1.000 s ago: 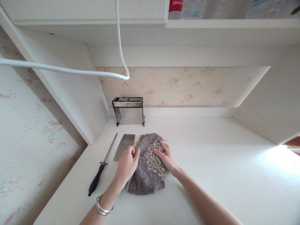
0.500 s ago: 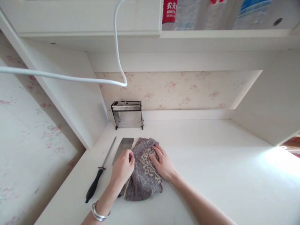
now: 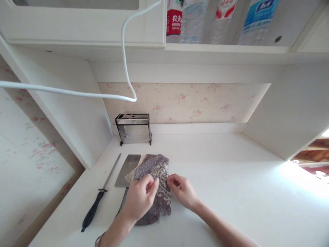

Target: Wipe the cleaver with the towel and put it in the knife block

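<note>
A grey-brown towel (image 3: 151,164) with a cream pattern lies bunched on the white countertop, its pale underside turned up along the left. My left hand (image 3: 142,197) is closed over its front left part, the fingers curled into the fabric and their tips partly hidden. At the towel's right edge, my right hand (image 3: 183,192) pinches the cloth between thumb and fingers. A wide cleaver blade (image 3: 128,169) shows from under the towel's left side; part of its dark handle is visible beside my left wrist. Farther left lies a sharpening steel (image 3: 94,209) with a black handle.
A clear-sided knife block (image 3: 135,130) with a black frame stands at the back left. A white cable (image 3: 77,93) hangs across the upper left. Several bottles (image 3: 192,22) stand on the shelf above. Side panels (image 3: 280,113) bound the countertop (image 3: 218,192).
My left hand has moved right over the towel, turning up its left edge and baring more of the cleaver. My right hand has gone from lying flat to pinching the right edge.
</note>
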Demonstrator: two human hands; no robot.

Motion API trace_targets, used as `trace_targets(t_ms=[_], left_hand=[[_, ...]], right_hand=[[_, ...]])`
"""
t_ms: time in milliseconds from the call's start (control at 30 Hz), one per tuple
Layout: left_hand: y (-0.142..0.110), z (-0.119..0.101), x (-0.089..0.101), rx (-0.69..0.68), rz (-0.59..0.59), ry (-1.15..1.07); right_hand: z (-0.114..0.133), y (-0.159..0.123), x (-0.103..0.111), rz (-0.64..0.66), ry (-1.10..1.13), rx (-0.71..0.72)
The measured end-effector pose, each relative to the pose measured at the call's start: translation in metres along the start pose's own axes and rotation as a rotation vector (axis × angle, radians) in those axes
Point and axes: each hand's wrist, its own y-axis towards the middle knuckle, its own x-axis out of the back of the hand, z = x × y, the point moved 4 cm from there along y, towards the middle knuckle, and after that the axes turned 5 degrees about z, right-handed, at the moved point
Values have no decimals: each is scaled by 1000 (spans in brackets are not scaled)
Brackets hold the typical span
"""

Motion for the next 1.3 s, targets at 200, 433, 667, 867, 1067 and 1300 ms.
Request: trace_targets(t_ms=[200, 433, 667, 867, 1067, 1300], left_hand=[[10, -48, -58, -90, 375, -109], [21, -12, -88, 14, 469, -348], [25, -4, -89, 65, 465, -462], [24, -4, -90, 77, 488, -466], [23, -7, -87, 79, 503, -470], [24, -8, -87, 76, 512, -462]], right_hand=[[-4, -14, 10, 58, 2, 35], [-27, -4, 13, 21, 49, -104], [-39, 3, 7, 79, 201, -179], [-42, 3, 6, 112, 261, -174], [-37, 4, 10, 93, 427, -261], [-33, 4, 13, 91, 387, -253]])
